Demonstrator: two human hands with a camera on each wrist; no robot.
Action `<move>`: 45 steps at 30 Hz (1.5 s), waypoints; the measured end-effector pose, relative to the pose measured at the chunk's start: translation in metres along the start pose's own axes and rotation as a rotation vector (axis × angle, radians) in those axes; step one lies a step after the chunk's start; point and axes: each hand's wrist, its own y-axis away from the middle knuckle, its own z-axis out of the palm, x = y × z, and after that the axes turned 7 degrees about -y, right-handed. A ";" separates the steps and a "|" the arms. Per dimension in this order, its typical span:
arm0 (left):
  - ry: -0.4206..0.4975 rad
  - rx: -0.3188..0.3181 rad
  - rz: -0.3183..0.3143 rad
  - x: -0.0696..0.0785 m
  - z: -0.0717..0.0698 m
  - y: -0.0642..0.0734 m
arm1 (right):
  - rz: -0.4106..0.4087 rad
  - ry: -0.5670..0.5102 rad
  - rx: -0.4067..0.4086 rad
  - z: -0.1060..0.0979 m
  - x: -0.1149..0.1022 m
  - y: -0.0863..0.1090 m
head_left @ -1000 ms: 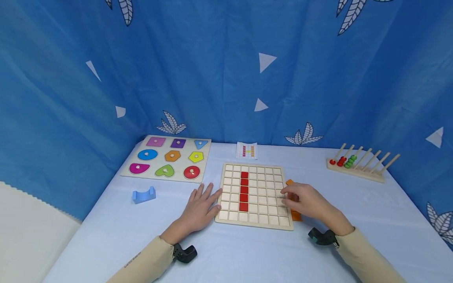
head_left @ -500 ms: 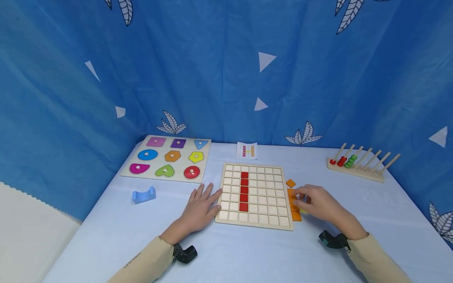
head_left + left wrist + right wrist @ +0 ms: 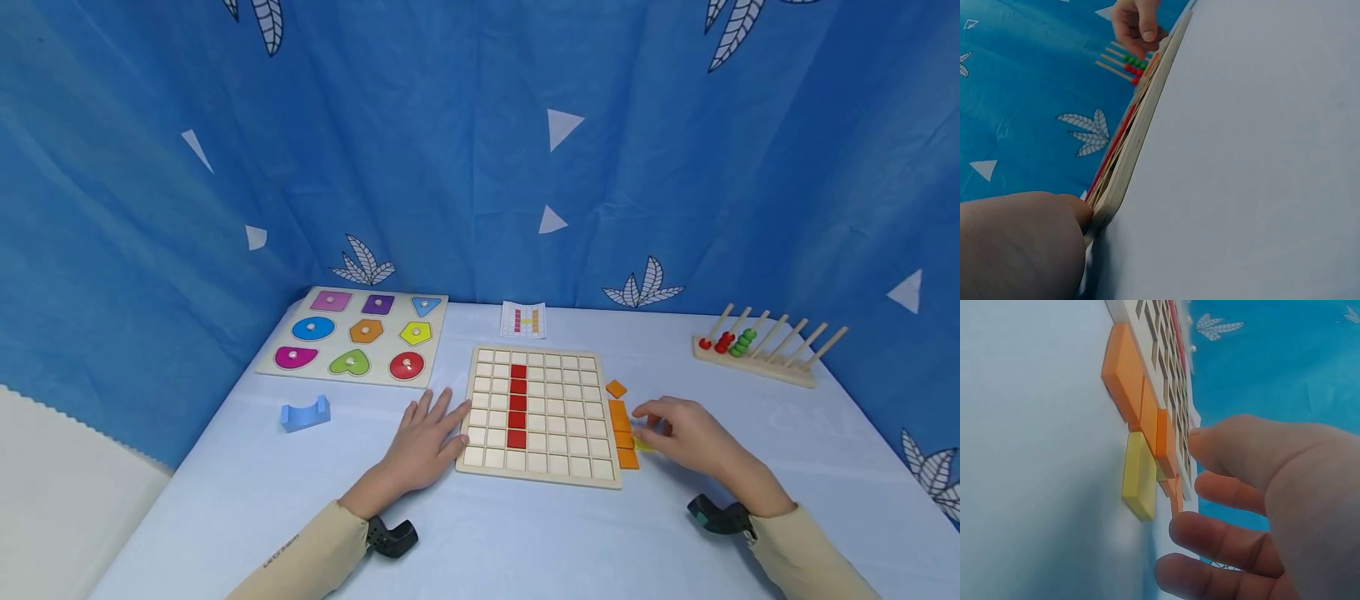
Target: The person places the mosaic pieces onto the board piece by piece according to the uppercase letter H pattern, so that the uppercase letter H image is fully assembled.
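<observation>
A wooden grid board (image 3: 540, 477) lies flat on the table, with a column of several red square tiles (image 3: 517, 403) in its cells. My left hand (image 3: 425, 442) rests at the board's left edge, fingers spread; in the left wrist view its thumb (image 3: 1076, 211) touches the rim. Orange tiles (image 3: 624, 437) lie along the right edge, one apart as an orange tile (image 3: 617, 388) farther back. Just right of them my right hand (image 3: 684, 431) hovers with loosely bent fingers, holding nothing. Close to it lies a yellow tile (image 3: 1139, 477), partly hidden by the hand in the head view.
A shape puzzle board (image 3: 351, 337) with knobbed pieces lies at the back left. In front of it sits a blue curved block (image 3: 305, 413). A printed pattern card (image 3: 523, 320) lies behind the grid. At the back right stands a bead counter (image 3: 753, 358) with pegs.
My right hand has moved rightward, off the board's right edge and past the orange tiles, uncovering them and part of a yellow tile. My left hand has stayed in place.
</observation>
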 end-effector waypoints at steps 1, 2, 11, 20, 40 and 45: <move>0.000 0.000 -0.001 0.000 0.000 0.000 | 0.003 -0.001 0.001 0.000 0.000 0.001; 0.000 0.000 -0.001 0.000 0.000 0.000 | 0.006 0.000 0.001 0.000 0.000 0.001; -0.008 -0.008 0.000 0.000 0.000 0.000 | 0.018 0.007 -0.015 0.000 0.002 0.003; -0.013 -0.011 0.000 0.000 0.000 -0.001 | 0.036 0.005 -0.056 0.000 0.003 0.004; -0.017 -0.007 0.004 -0.001 0.002 -0.001 | 0.037 -0.046 -0.045 0.007 0.012 0.006; -0.023 -0.011 -0.002 0.000 0.000 -0.002 | 0.027 -0.051 -0.040 0.007 0.012 0.006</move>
